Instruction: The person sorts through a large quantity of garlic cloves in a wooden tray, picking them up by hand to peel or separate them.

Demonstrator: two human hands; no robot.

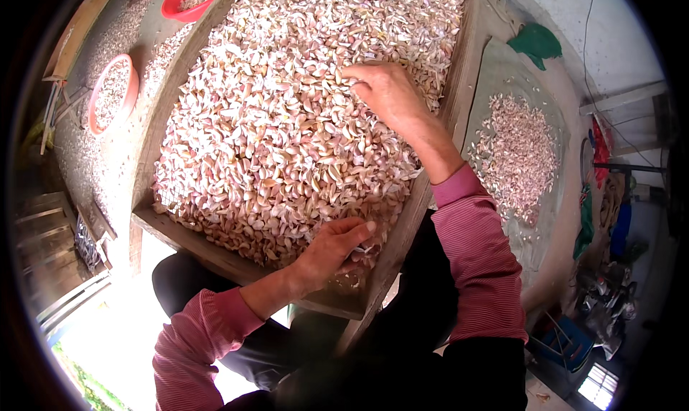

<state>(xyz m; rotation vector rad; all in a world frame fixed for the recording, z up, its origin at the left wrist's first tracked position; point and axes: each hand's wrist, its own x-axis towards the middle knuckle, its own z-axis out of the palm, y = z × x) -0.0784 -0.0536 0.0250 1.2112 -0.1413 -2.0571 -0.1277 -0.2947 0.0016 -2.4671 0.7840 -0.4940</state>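
A wooden-framed tray (457, 88) with a mesh bottom is filled with unpeeled garlic cloves (290, 142). My left hand (336, 247) is at the tray's near right corner, thumb stretched out over the cloves; its fingertips are partly hidden beneath, beside some papery skin, so its grip cannot be told. Farther up, on the right side of the heap, my right hand (379, 85) rests low over the cloves with thumb and forefinger reaching left. Whether a clove lies between those fingers is unclear. White mesh (173, 195) shows at the tray's near left corner.
To the right, a pile of cloves (517, 153) lies on a grey-green sheet (543, 249), with green cloth (536, 42) beyond. A pink basin (129, 93) and a red basin (180, 13) stand at the left among scattered cloves. My knees are under the tray's near end.
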